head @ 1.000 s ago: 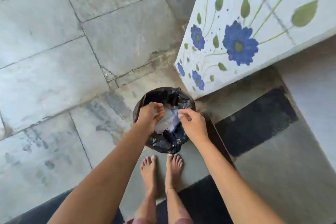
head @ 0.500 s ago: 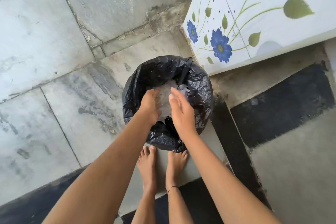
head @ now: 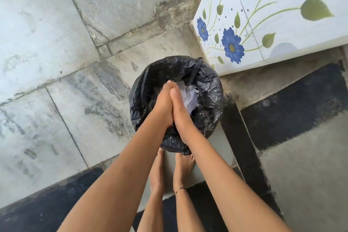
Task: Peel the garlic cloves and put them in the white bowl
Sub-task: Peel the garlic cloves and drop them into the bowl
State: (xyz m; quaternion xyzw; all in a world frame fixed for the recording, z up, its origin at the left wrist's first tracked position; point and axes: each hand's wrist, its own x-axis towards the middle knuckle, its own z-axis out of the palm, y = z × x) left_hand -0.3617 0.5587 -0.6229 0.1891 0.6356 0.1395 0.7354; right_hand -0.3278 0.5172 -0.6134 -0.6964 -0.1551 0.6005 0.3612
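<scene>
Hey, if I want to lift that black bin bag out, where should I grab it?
Pinch the bag at its rim, where the plastic folds outward. Come from above on the left side: the crinkled overhang there looks loose enough for a grip, and the flowered tiles crowd the right.

Soft, even daylight fills the scene, with no hard shadows. The pale floor (head: 56, 43) is brightest toward the upper left and carries a cool bluish cast. Small glints sparkle on the creases of the black bin liner (head: 150, 84), whose folds otherwise sink into near-black. The left hand (head: 163, 103) and right hand (head: 181, 113) are slightly smeared at the fingertips, while the flowered tiles (head: 282, 24) look sharp. Wide-angle distortion bows the tile joints near the frame edges.
</scene>
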